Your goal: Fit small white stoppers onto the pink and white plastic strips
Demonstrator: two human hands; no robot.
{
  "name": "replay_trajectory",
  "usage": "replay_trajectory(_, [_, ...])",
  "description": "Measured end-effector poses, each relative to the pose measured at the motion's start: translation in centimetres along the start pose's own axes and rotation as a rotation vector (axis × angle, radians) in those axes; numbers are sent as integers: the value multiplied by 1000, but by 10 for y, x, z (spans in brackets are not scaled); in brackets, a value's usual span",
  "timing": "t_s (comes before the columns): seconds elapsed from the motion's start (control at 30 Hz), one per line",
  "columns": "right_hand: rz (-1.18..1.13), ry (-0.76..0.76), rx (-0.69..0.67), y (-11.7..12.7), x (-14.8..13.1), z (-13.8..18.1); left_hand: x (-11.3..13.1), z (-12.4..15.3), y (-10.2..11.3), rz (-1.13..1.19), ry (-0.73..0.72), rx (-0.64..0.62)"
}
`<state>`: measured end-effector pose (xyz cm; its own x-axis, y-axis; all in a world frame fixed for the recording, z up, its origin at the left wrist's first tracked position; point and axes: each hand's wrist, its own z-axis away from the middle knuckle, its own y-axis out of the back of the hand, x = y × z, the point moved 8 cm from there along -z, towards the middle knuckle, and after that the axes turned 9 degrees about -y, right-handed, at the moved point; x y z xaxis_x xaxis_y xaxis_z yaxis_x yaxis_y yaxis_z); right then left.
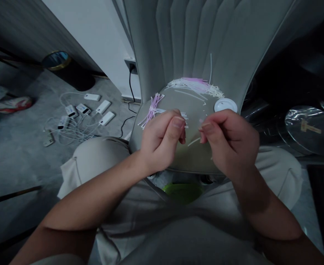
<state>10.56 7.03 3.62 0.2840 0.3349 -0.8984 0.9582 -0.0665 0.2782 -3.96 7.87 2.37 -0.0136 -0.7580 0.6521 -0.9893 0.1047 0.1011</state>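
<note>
My left hand and my right hand are held close together above the seat of a grey chair. Both are closed in a pinch, thumb against fingers. What they pinch is too small to make out; a thin white strip shows between them. On the seat lie a bundle of pink and white strips at the left, a longer pile of white and pink strips at the back, and a white round lid at the right.
The chair's ribbed backrest rises behind the seat. Several white power banks with cables lie on the grey floor at the left. A black round bin stands further back. A green object shows below the seat. Shiny metal discs are at the right.
</note>
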Motion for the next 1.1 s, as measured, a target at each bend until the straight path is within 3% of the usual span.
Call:
replay_trajectory(0.37, [3,60,-120,-6,-1,3,-4,3,0,-6,39,-10])
replay_trajectory(0.53, [5,101,-99,-11,-8,5,-1,3,-4,53,21,-7])
replay_trajectory(1.1, [-64,-6,-69,-20,-1,6,-1,1,-5,240,73,136])
